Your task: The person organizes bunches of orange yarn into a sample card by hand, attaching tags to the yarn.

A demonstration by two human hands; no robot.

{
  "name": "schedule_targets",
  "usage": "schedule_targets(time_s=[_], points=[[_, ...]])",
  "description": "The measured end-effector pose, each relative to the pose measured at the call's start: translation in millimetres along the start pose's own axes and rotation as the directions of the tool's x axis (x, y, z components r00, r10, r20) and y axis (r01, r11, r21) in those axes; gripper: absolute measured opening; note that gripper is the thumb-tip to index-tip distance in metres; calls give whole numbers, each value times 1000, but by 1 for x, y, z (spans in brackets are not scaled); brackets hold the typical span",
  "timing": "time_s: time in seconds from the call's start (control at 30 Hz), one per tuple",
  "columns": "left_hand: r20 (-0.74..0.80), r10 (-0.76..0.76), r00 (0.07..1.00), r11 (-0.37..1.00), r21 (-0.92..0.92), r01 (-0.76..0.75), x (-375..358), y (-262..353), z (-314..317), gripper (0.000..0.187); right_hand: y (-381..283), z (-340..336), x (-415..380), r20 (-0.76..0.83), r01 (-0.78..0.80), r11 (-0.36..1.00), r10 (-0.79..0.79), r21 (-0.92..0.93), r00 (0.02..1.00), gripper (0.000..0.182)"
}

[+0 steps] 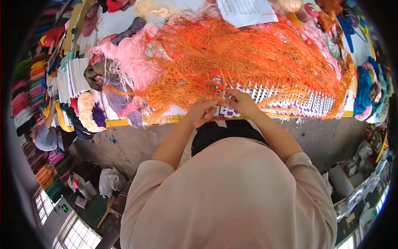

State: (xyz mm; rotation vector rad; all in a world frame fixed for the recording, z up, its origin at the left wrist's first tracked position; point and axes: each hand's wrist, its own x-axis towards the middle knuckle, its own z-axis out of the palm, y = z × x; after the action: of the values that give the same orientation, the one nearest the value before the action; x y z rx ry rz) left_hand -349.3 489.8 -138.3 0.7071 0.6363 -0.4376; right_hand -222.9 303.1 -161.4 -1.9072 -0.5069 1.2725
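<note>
My left hand (203, 111) is closed at the table's front edge, its fingers pressed together on strands of orange thread (182, 89). Just to its right, my right hand (241, 103) is curled in a pinch; whatever lies between its fingertips is too small to make out. The fingertips of both hands are close together. Under and beside them runs a row of white punched cards (290, 101) with dark holes, with thread strands tied along it. A big tangled mass of orange thread spreads over the table beyond the cards.
Pink yarn (134, 56) and purple yarn (118, 97) lie at the left. A printed sheet (246, 10) rests on the thread at the back. Stacked white cards (72, 79) stand far left; blue skeins (362, 94) hang at right. Another person in a red top (52, 36) is at far left.
</note>
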Motion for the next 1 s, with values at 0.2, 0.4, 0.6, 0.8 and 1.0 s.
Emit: schedule_targets(time_s=[0.2,0.4,0.6,0.8,1.0], points=[[76,206,976,532,828,-177,41,-27,10,20,27,7,14,-1,155,918,-167,364,986,27],[-206,322,924,428,902,51,9,6,1,22,-25,-12,-11,39,124,817,-124,-563,992,42],[-145,-153,978,938,290,190,-54,44,-4,29,-42,-3,-14,68,146,877,-129,-458,989,36],[-179,-4,984,779,617,116,-23,32,-9,22,-25,2,-11,14,118,865,-127,-488,992,32],[-165,242,956,477,879,31,-6,22,-31,28,-22,3,-7,9,102,901,-108,-423,994,30]])
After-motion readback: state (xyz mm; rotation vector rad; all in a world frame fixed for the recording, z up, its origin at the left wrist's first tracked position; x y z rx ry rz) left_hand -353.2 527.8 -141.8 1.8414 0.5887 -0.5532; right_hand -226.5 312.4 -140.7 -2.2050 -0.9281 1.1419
